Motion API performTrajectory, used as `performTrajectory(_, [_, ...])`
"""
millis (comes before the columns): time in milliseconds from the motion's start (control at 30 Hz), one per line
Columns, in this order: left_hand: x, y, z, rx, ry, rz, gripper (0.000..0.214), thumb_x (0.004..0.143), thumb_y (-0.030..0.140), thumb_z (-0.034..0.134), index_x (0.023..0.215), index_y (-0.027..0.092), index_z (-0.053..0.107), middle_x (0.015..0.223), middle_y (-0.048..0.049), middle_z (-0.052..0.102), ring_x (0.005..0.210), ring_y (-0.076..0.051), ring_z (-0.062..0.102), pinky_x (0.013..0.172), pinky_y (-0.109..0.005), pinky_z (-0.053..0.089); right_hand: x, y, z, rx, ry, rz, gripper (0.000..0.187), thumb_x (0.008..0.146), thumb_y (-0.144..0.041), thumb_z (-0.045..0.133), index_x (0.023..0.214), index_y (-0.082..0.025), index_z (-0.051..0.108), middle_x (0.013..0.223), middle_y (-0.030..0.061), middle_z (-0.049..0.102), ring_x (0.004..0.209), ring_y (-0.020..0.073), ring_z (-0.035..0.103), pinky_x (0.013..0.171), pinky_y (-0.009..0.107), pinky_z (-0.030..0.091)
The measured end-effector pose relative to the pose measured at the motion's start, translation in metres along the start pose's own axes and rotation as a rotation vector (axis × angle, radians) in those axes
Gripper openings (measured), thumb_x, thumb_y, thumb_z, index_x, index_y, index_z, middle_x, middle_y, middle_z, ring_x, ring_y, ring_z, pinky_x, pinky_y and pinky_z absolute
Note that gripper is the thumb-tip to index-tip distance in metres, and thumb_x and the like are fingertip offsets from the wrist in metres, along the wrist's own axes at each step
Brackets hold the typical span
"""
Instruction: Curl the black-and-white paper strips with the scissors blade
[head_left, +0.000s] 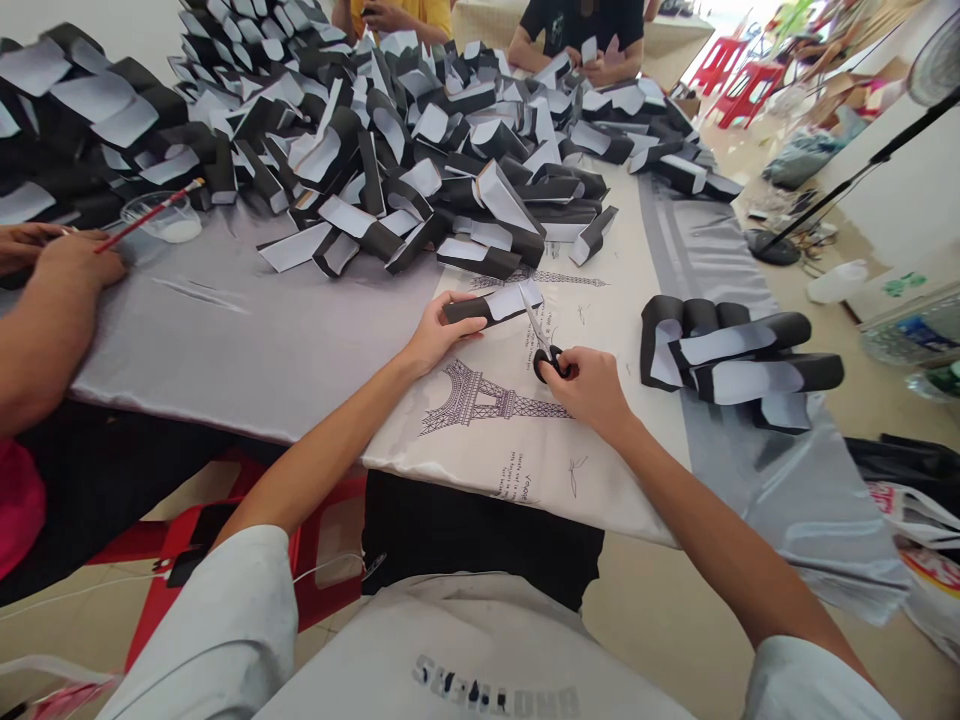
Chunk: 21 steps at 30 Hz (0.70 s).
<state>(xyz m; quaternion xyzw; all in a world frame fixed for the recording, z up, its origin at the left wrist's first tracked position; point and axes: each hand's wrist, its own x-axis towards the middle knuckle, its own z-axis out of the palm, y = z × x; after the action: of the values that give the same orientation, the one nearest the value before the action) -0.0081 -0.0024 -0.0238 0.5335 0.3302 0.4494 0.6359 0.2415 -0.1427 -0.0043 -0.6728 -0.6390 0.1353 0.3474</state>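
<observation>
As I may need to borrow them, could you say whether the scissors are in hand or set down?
In hand: the right hand holds the scissors, pointed toward the paper piece in the left hand.

Leftmost co-worker partly beyond frame

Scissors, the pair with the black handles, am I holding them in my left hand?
No, the scissors are in the right hand, while the left hand holds a black-and-white piece.
</observation>
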Motion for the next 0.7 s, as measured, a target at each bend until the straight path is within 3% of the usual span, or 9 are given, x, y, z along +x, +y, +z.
performTrajectory(233, [-0.0001,0.0000,0.0000,-0.022,0.006,-0.016,0.060,0.068,0.037,0.106,0.116,0.021,0.073,0.114,-0.0055,0.076,0.105,-0.022,0.076,0.090,-0.038,0.070,-0.0053,-0.0074,0.0031,-0.004,-0.053,0.034,0.047,0.086,-0.041,0.071,0.058,-0.026,0.037,0.055,-0.0041,0.039,0.058,0.0145,0.034,0.061,0.035,0.031])
performTrajectory(400, [-0.0002,0.0002,0.0007,-0.001,-0.004,-0.009,0.061,0.068,0.037,0.105,0.117,0.021,0.072,0.114,-0.0055,0.076,0.105,-0.022,0.076,0.091,-0.038,0.070,-0.0050,-0.0068,0.0058,-0.039,-0.100,0.027,0.050,0.089,-0.038,0.069,0.058,-0.027,0.031,0.055,-0.0036,0.037,0.059,0.0150,0.032,0.062,0.037,0.029])
performTrajectory(533, [0.0001,0.0009,0.0013,-0.010,0.008,-0.018,0.061,0.067,0.038,0.105,0.116,0.021,0.072,0.114,-0.0058,0.076,0.106,-0.022,0.076,0.090,-0.038,0.070,-0.0032,-0.0055,0.0046,-0.033,-0.058,-0.011,0.051,0.091,-0.037,0.066,0.058,-0.027,0.029,0.057,-0.0028,0.038,0.059,0.0152,0.031,0.063,0.037,0.028])
performTrajectory(700, [0.0002,-0.0002,0.0010,0.001,0.002,-0.011,0.060,0.069,0.038,0.104,0.116,0.021,0.072,0.114,-0.0065,0.076,0.105,-0.023,0.077,0.092,-0.041,0.070,-0.0066,-0.0078,0.0054,-0.002,-0.037,0.000,0.045,0.088,-0.040,0.069,0.058,-0.026,0.039,0.056,-0.0029,0.042,0.058,0.0152,0.036,0.062,0.036,0.032])
